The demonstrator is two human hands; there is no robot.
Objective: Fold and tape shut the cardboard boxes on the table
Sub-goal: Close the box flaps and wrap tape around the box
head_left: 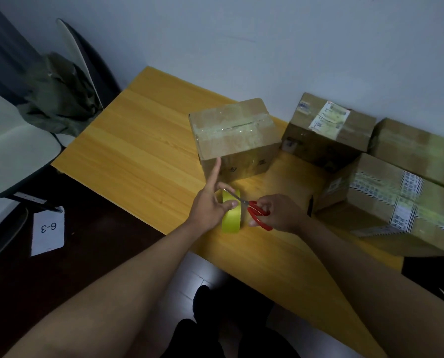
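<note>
Right hand [277,213] grips scissors [257,211].

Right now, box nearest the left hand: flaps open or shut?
Shut. The box has its top flaps flat, with clear tape across the seam.

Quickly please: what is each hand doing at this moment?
Left hand: holds the yellow tape roll, thumb on it, index finger extended.
Right hand: grips the red-handled scissors.

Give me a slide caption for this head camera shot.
Left hand holds yellow tape roll while right hand cuts with red scissors.
</note>
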